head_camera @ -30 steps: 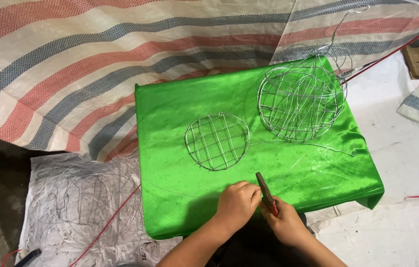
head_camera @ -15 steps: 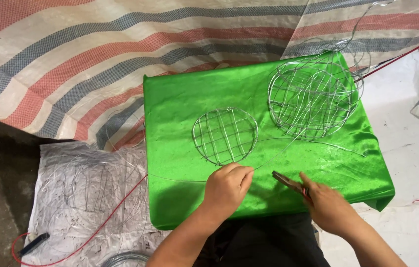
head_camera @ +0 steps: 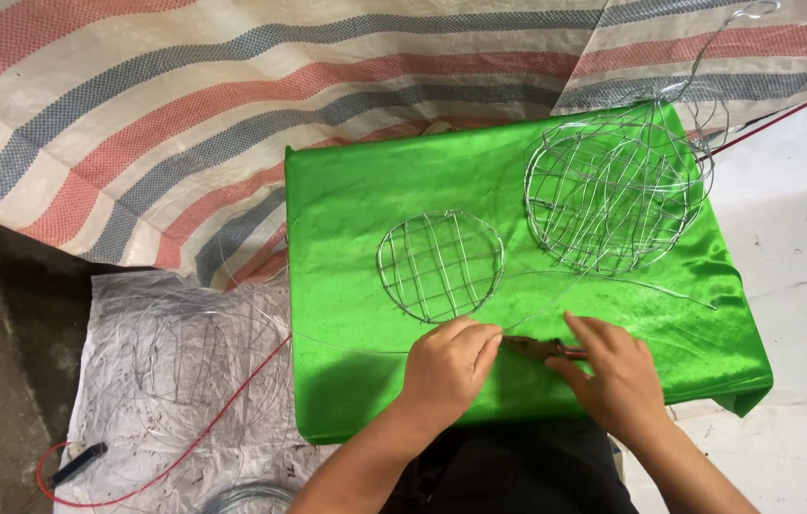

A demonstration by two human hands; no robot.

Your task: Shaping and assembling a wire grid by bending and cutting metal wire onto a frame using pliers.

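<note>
Near the green-draped tabletop (head_camera: 346,286) front edge, left hand (head_camera: 448,366) pinches a thin wire (head_camera: 356,348), right hand (head_camera: 613,376) clamps pliers (head_camera: 538,347). Flat wire grid (head_camera: 440,266) appears woven; domed wire basket (head_camera: 617,190) seems unfinished.

Glossy bright-green satin cloth (head_camera: 365,228) shines smooth; the flat round grid of thin silvery metal wire (head_camera: 440,266) glints, and the striped red, blue and white woven plastic tarpaulin (head_camera: 137,114) looks matt and coarse.
</note>
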